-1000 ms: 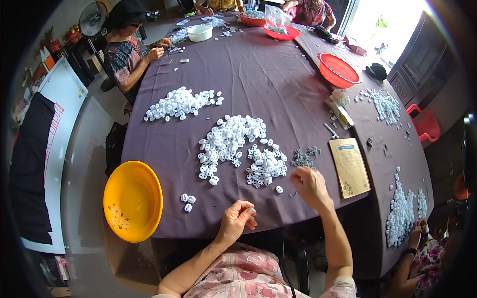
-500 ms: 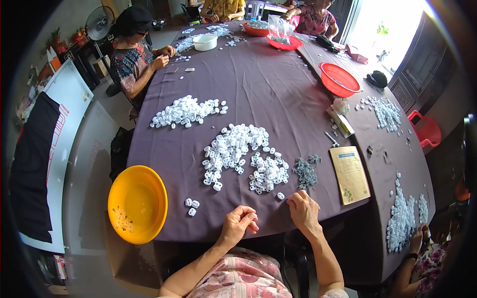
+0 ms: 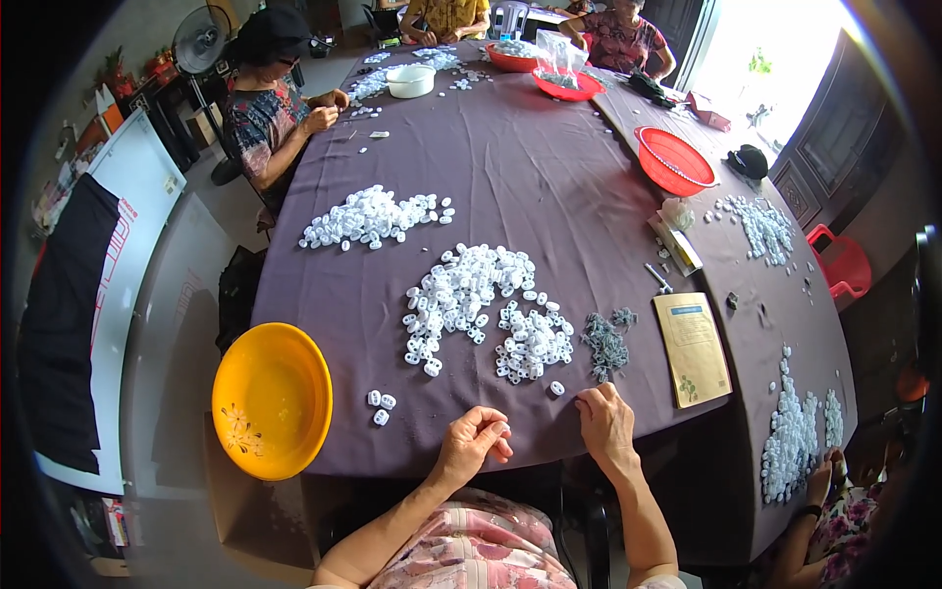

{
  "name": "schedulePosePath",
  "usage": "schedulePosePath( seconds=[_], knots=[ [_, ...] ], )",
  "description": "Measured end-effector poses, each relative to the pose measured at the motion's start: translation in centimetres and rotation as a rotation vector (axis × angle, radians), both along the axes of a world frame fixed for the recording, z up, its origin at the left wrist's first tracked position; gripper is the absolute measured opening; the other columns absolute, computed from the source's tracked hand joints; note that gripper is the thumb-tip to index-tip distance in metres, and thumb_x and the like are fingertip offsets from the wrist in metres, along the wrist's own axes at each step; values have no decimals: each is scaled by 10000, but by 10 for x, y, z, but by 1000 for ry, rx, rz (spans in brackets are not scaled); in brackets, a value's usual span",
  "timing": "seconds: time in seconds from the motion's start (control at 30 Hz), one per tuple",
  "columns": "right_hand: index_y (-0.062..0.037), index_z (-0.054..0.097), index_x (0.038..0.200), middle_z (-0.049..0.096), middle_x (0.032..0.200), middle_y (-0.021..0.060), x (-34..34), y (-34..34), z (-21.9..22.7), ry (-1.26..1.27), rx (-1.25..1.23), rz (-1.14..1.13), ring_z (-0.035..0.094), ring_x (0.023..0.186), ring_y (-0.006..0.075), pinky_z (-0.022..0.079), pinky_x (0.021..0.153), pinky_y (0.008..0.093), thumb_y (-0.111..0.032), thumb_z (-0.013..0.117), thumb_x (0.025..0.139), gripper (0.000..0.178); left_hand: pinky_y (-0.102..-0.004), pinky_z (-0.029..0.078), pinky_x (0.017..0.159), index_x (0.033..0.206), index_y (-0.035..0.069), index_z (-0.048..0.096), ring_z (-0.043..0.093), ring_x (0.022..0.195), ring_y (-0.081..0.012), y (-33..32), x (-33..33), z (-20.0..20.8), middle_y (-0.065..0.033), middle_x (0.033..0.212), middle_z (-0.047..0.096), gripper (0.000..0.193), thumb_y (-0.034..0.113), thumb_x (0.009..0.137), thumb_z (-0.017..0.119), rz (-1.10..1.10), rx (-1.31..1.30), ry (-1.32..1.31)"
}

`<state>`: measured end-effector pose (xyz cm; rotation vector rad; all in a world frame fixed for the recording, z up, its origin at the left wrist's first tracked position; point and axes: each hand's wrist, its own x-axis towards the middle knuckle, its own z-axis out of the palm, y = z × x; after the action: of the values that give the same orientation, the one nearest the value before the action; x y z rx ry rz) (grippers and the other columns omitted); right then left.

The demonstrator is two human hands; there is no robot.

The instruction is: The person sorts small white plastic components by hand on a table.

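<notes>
My left hand (image 3: 473, 444) hovers at the table's near edge, thumb and fingertips pinched together. Whatever lies between them is too small or hidden to make out. Just below a small heap of grey pieces (image 3: 605, 346), my right hand (image 3: 606, 422) bends its closed fingers down to the cloth; their tips are partly hidden. A single white oval two-holed piece (image 3: 557, 389) lies left of those fingers. Beyond my hands are a smaller pile of these white pieces (image 3: 535, 341) and a larger one (image 3: 466, 285). Three more white pieces (image 3: 381, 417) sit apart on the left.
A yellow basin (image 3: 285, 393) stands at the near left table edge. Another white pile (image 3: 368, 216) lies farther back. To the right are a tan booklet (image 3: 690, 348), a small box (image 3: 677, 245) and a red basket (image 3: 672, 162). Several other people sit around the table.
My right hand has shifted slightly right, closer under the grey heap. My left hand keeps its pinch in nearly the same place. The whole view has moved a little.
</notes>
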<state>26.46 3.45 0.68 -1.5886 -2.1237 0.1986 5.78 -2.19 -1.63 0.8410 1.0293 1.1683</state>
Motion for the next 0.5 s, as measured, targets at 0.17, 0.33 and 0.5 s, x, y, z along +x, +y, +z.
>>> schedulePosePath(
  seconds=[0.17,0.33,0.5],
  knots=[
    [-58,530,750,508,764,107,-3,-1,-1,-48,-13,-19,554,710,284,453,588,377,-122,607,743,101,-219,497,500,920,-1,533,587,580,-105,0,0,1,-62,740,570,104,87,882,492,1,-6,7],
    [-39,459,776,478,728,121,-4,-2,1,-91,37,4,536,685,288,433,561,388,-73,556,753,106,-221,501,507,901,-1,532,590,582,-109,0,1,2,-61,744,567,98,88,882,494,7,-14,-59],
    [-32,446,779,473,726,141,-11,-7,7,97,54,45,519,656,328,415,541,408,-20,517,737,84,-223,498,512,888,4,534,589,586,-107,-3,-1,1,-56,746,572,105,105,879,509,65,-19,-69]
  ],
)
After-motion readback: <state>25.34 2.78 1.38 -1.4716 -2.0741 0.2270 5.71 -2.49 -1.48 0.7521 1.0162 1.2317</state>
